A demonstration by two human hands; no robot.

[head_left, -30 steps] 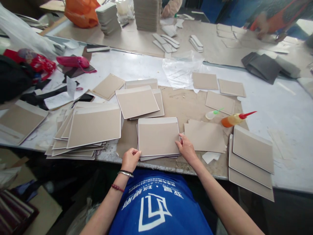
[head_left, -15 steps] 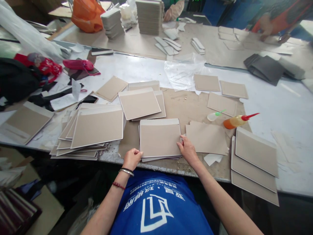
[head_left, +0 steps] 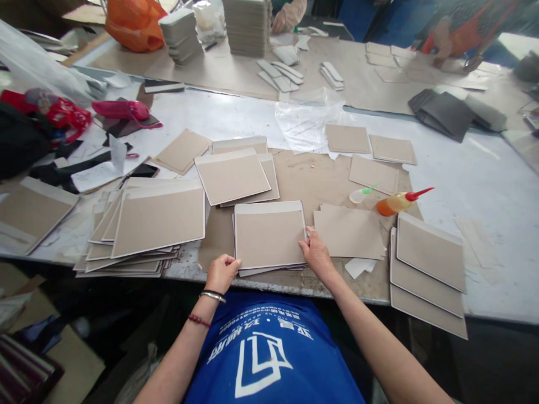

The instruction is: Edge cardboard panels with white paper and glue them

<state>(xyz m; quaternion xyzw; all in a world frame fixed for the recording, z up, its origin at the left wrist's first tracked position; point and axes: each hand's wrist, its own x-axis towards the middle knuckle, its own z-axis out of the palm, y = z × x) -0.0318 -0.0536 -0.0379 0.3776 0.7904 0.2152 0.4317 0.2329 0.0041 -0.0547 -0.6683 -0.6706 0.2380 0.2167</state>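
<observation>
In front of me a beige panel with a pale strip along its top (head_left: 269, 235) lies on one or more similar panels. My left hand (head_left: 223, 272) pinches its lower left corner between thumb and fingers. On its right edge, my right hand (head_left: 315, 249) is closed with thumb and fingertips. Right of it lie plain beige sheets (head_left: 351, 230). Behind it rest more overlapping panels (head_left: 233, 177), and a larger stack of panels (head_left: 160, 219) stands to the left. Three fanned panels (head_left: 429, 258) lie at the right table edge.
A bottle of amber liquid with a red nozzle (head_left: 396, 205) and a small green-tipped bottle (head_left: 360, 194) lie right of centre. Clear plastic (head_left: 309, 120), a pink pouch (head_left: 120, 110) and dark sheets (head_left: 442, 112) lie farther back. Another person's hands (head_left: 452, 59) are at the far right.
The whole view has shifted slightly, so things appear a little farther left. Both hands stay at the same panel edges.
</observation>
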